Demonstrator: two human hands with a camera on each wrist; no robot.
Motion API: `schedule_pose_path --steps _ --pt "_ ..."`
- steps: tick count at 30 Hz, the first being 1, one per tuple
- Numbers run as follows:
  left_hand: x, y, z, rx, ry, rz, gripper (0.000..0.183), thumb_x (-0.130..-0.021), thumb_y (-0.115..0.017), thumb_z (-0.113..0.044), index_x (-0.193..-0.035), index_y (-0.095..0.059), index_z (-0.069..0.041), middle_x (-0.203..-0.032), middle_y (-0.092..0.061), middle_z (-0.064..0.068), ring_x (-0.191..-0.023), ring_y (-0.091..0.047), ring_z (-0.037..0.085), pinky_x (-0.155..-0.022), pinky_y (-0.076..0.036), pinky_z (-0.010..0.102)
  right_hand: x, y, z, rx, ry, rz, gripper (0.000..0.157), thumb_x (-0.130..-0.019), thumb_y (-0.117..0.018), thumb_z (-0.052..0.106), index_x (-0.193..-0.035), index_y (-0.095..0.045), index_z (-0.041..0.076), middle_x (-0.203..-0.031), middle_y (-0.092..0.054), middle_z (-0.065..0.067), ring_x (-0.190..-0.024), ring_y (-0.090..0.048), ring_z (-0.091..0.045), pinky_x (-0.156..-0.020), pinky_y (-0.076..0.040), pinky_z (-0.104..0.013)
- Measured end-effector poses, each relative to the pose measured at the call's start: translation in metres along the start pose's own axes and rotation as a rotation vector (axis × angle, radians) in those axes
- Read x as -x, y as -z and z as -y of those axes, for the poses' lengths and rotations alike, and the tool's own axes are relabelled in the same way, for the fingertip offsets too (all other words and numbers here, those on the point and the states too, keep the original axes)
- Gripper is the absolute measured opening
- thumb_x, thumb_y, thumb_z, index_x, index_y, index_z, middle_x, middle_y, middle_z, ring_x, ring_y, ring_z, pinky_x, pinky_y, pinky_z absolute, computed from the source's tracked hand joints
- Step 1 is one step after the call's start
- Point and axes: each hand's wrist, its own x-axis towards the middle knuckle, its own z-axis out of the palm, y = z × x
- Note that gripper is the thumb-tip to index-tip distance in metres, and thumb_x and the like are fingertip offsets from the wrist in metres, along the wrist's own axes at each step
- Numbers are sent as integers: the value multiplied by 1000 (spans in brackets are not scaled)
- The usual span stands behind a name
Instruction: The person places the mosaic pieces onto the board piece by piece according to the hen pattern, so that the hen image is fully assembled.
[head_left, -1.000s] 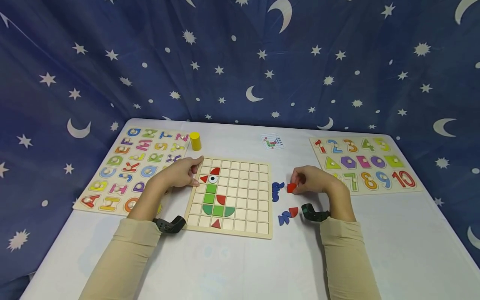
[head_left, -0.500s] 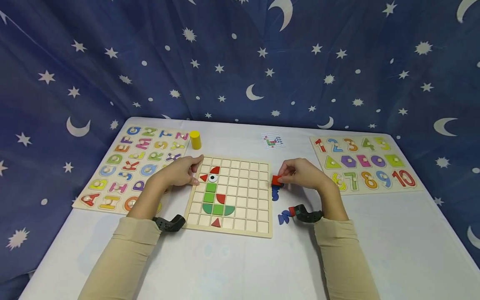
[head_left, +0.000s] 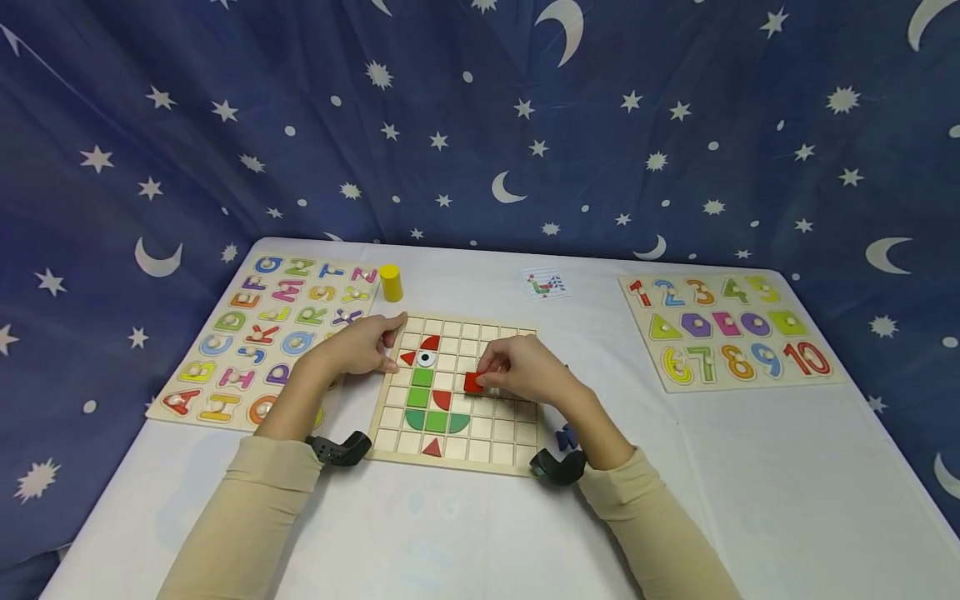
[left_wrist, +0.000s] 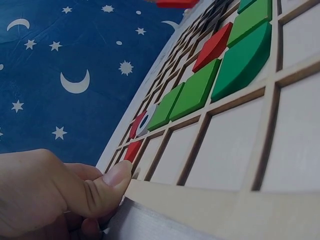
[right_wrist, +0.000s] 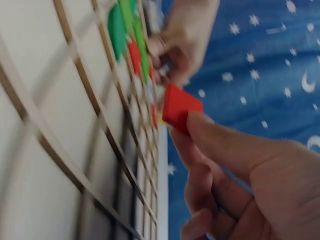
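Observation:
My right hand [head_left: 522, 369] pinches a red square tile [head_left: 474, 382] between thumb and fingertips, over the middle of a wooden grid board [head_left: 457, 463]. In the right wrist view the red tile [right_wrist: 180, 107] is tilted and held apart from the grid. My left hand [head_left: 362, 344] grips the board's left edge near its far corner; in the left wrist view its thumb [left_wrist: 115, 175] lies on the rim. Set in the cells are green squares [head_left: 419, 397], green curved pieces [head_left: 459, 423], red curved pieces [head_left: 442, 400], red triangles [head_left: 432, 447] and a round eye piece [head_left: 426, 358].
Blue pieces [head_left: 567, 437] lie right of the board, partly hidden by my right arm. A picture card [head_left: 545, 283] lies behind it, and a yellow cylinder [head_left: 391, 283] stands at its far left. A letter puzzle [head_left: 238, 350] lies left, a number puzzle [head_left: 720, 354] right.
My right hand has carried the red tile leftward from beside the blue pieces to over the middle of the board. The left hand has stayed at the board's edge.

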Motion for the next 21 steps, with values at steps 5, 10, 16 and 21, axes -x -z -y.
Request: schedule_pose_path --steps 5,10,16,21 --pt "1 0 1 -8 -23 -4 88 -78 -76 -12 -150 -25 -4 -89 -45 8 -64 -39 15 -61 -36 27 -4 -15 3 44 -29 -9 8 -81 -75 21 -81 -68 19 -70 -64 10 -65 -55 -7 -63 -44 -24" --pt "0 0 1 -10 -22 -5 88 -78 -76 -12 -150 -26 -5 -89 -45 8 -65 -40 15 -62 -36 27 -5 -21 4 84 -31 -6 7 -81 -76 22 -79 -69 20 -69 -64 11 -65 -55 -6 -65 -44 -24" --pt "-1 -1 1 -29 -22 -12 88 -78 -77 -13 -149 -27 -5 -87 -45 7 -69 -40 17 -64 -36 28 -4 -25 7 113 -31 0 6 -81 -75 23 -80 -69 21 -69 -63 13 -64 -54 -6 -63 -44 -24" --pt "0 0 1 -21 -28 -16 88 -77 -77 -13 -150 -26 -5 -87 -45 7 -73 -40 17 -67 -36 30 -3 -28 11 158 -38 5 7 -82 -74 25 -80 -68 23 -69 -61 13 -65 -53 -6 -62 -43 -24"
